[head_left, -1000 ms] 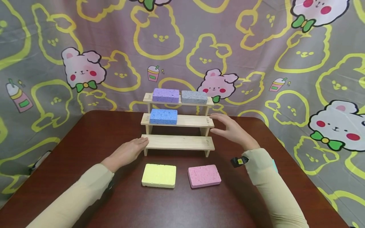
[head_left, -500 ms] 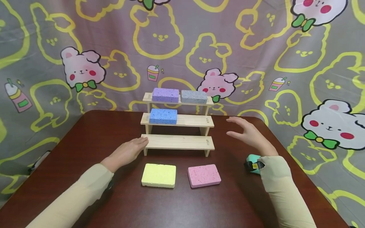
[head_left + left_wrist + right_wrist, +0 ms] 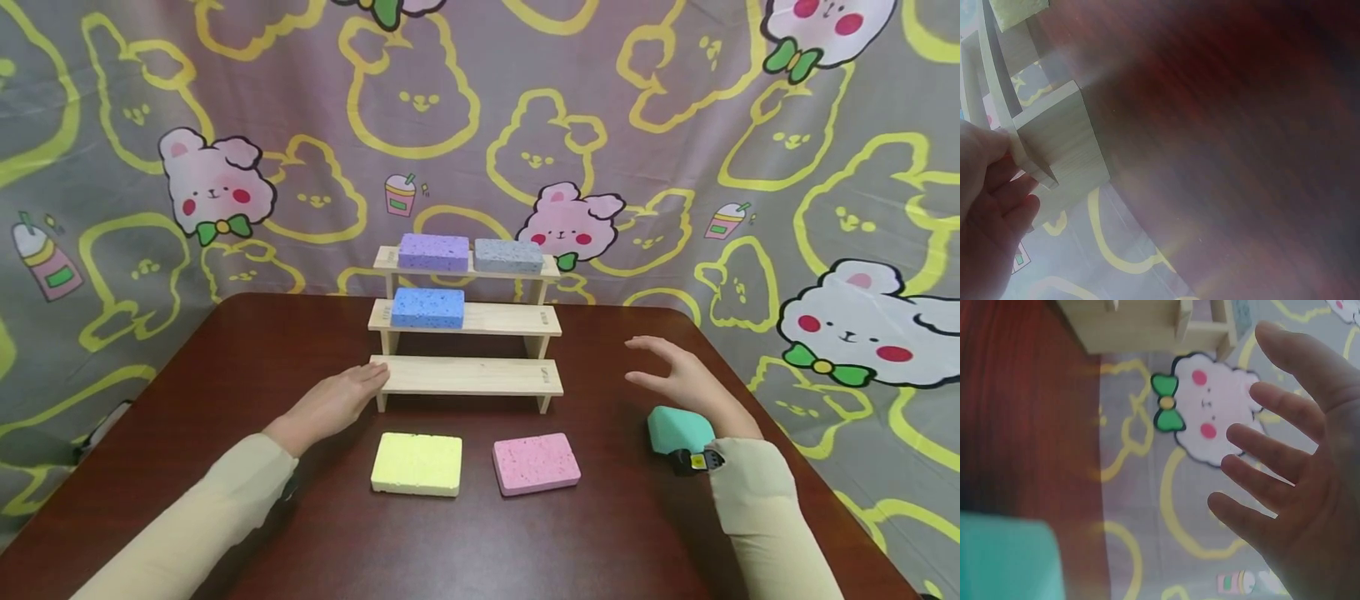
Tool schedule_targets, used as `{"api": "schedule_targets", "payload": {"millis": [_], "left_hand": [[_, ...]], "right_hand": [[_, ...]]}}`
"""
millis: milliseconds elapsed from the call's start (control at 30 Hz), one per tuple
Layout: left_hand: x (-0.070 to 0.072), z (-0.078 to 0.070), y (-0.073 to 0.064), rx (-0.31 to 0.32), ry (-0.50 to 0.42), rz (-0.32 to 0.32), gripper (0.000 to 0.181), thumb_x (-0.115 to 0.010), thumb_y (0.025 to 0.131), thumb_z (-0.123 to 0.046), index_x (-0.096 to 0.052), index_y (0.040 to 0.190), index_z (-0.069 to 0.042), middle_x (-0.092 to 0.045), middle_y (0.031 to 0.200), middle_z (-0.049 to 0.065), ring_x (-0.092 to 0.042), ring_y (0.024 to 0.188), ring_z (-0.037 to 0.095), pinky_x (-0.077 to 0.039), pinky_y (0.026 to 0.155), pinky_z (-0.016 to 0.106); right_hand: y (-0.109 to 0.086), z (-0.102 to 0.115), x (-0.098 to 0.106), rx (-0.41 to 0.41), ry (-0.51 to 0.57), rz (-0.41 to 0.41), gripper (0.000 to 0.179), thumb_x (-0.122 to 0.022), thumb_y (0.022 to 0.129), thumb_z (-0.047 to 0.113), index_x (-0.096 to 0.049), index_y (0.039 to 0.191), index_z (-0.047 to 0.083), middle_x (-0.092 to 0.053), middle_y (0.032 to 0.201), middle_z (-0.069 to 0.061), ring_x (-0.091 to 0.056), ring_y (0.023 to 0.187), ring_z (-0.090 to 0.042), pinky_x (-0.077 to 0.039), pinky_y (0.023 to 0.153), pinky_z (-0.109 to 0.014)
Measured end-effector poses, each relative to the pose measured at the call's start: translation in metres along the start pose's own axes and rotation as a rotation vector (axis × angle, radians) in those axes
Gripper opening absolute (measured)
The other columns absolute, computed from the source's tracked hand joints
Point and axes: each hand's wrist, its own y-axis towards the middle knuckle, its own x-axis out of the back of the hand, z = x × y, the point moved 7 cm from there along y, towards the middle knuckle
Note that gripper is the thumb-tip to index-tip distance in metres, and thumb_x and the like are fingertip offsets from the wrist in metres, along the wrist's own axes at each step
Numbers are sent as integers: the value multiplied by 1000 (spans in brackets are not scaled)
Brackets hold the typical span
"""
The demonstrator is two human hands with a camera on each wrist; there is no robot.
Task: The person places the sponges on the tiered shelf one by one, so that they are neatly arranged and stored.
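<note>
A three-tier wooden stand (image 3: 480, 375) stands mid-table. At its left end my left hand (image 3: 330, 407) grips the lowest board; in the left wrist view, the thumb and curled fingers (image 3: 1016, 190) close on the board's end. My right hand (image 3: 697, 387) hovers off to the right, spread and holding nothing. Below it lies a teal sponge (image 3: 675, 431), partly covered by the wrist strap. The top tier bears a purple sponge (image 3: 433, 252) and a grey sponge (image 3: 508, 256). A blue sponge (image 3: 427, 307) lies on the left of the middle tier.
In front of the stand, a yellow sponge (image 3: 417, 464) and a pink sponge (image 3: 536, 463) lie flat on the dark brown table (image 3: 480, 550). A patterned curtain (image 3: 300, 100) hangs behind the table and along its right side.
My right hand has drawn away from the stand's right side, rightward and toward me. This has uncovered the teal sponge. My left hand has stayed on the lowest board.
</note>
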Motion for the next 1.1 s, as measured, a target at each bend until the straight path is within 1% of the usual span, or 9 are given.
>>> {"api": "schedule_targets", "payload": {"millis": [167, 333, 467, 567, 700, 800, 933, 1033, 1100], "left_hand": [[0, 1, 0, -3, 4, 2, 36, -61, 83, 6, -57, 119, 9, -56, 120, 23, -53, 111, 36, -44, 90, 46], [0, 0, 0, -1, 5, 7, 36, -61, 83, 6, -57, 119, 9, -55, 120, 23, -52, 111, 36, -44, 91, 46], [0, 1, -1, 4, 7, 13, 36, -61, 83, 6, -57, 119, 9, -55, 121, 23, -52, 112, 35, -44, 91, 46], [-1, 1, -1, 5, 8, 13, 36, -61, 83, 6, -57, 119, 9, -55, 121, 23, -52, 112, 35, -43, 91, 46], [-1, 1, -1, 3, 10, 12, 36, -61, 83, 6, -57, 119, 8, -56, 121, 22, -52, 112, 35, -43, 91, 45], [-2, 1, -1, 2, 10, 13, 36, -61, 83, 6, -57, 119, 8, -56, 121, 22, -52, 112, 35, -44, 91, 46], [-1, 1, -1, 1, 8, 11, 36, -61, 83, 6, -57, 119, 8, -55, 121, 22, -52, 112, 35, -43, 91, 46], [-1, 1, -1, -2, 6, 8, 35, -60, 84, 6, -57, 119, 8, -55, 121, 22, -52, 112, 35, -44, 91, 46], [-1, 1, 0, -5, 4, 7, 35, -60, 84, 5, -57, 119, 8, -55, 121, 22, -52, 112, 35, -44, 91, 46]], "right_hand": [[-14, -15, 1, -26, 11, 9, 55, -66, 84, 37, -49, 128, 8, -41, 135, -18, -33, 124, -37, -31, 94, -60], [-22, -30, -2, -38, 11, 27, 45, -68, 84, 33, -56, 118, 7, -43, 132, -20, -34, 123, -38, -32, 93, -60], [-28, -41, -7, -46, -9, 58, 36, -69, 83, 30, -61, 110, 6, -47, 128, -23, -37, 120, -41, -34, 91, -60], [-34, -47, -10, -40, -10, 93, 34, -68, 84, 28, -62, 107, 3, -49, 124, -25, -40, 116, -42, -35, 89, -61], [-41, -55, -14, -71, -10, 132, 30, -69, 83, 29, -64, 103, 6, -56, 112, -17, -47, 106, -38, -41, 85, -55], [-45, -61, -16, -106, -17, 167, 27, -69, 82, 30, -65, 99, 9, -56, 107, -11, -49, 100, -32, -43, 81, -48], [-49, -66, -21, -134, -11, 227, 29, -69, 82, 30, -64, 101, 9, -51, 114, -17, -46, 102, -35, -42, 80, -48], [-51, -68, -24, -165, 9, 268, 37, -70, 81, 31, -61, 109, 8, -43, 124, -24, -40, 109, -40, -41, 82, -52], [-52, -68, -26, -168, 24, 291, 43, -70, 81, 31, -58, 114, 7, -36, 130, -28, -35, 113, -44, -40, 83, -54]]}}
